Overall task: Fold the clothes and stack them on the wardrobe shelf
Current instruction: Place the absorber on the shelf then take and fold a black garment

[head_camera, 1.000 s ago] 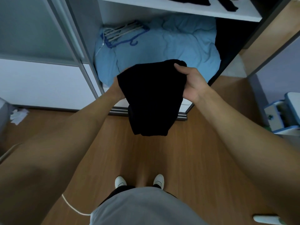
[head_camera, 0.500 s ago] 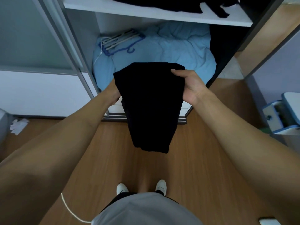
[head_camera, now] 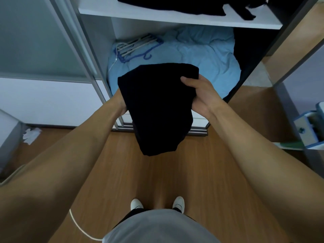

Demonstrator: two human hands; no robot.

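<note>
Right hand (head_camera: 201, 95) grips folded black garment (head_camera: 156, 109) | left hand (head_camera: 121, 102) beneath it, grip hidden

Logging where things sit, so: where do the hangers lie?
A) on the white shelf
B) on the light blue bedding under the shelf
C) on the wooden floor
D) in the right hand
B: the hangers rest on the light blue bedding beneath the white shelf, while the right hand grips the black garment.
</note>
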